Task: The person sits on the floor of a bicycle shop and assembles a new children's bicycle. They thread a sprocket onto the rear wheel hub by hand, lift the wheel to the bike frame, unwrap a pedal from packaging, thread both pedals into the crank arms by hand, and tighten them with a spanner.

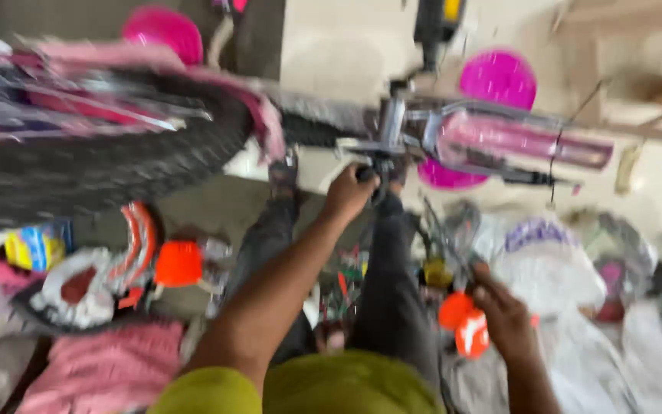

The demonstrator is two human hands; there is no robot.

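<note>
The view is blurred by motion. A small pink bicycle lies across the floor in front of me, its black-tyred wheel at the left. My left hand reaches forward and is closed around a black part at the bicycle's silver middle joint. My right hand hovers low at the right, fingers around an orange plastic piece. My legs in dark trousers stretch out under the bicycle.
Round magenta discs sit beyond the frame. An orange cap, a yellow and blue packet and pink cloth lie at the left. White plastic wrapping is heaped at the right. Small tools lie between my legs.
</note>
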